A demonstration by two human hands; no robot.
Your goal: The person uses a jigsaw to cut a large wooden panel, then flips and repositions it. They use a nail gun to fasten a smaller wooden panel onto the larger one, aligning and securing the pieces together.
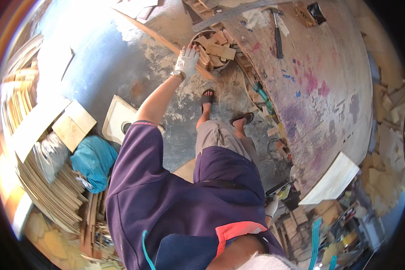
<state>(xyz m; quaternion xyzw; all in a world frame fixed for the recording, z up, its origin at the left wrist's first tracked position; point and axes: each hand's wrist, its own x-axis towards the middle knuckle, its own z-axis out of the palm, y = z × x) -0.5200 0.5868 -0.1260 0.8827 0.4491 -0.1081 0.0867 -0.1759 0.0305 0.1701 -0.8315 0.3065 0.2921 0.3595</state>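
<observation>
My left hand (187, 60), in a white glove with bare fingertips, reaches forward with its fingers stretched out and apart. It is over or against a long wooden strip (159, 39); whether it touches the strip I cannot tell. Just right of the hand stands a round bin (198, 36) heaped with wood offcuts (218, 48). Of my right hand (272, 208) only a bit of white glove shows beside my right hip, near the workbench's near end. Its fingers are hidden.
A paint-stained workbench (319, 112) on the right bears a hammer (277, 36), a metal ruler (238, 11) and a white board (330, 180). A green power tool (262, 93) is by its edge. Stacked boards (49, 189) and a blue bag (93, 162) are left.
</observation>
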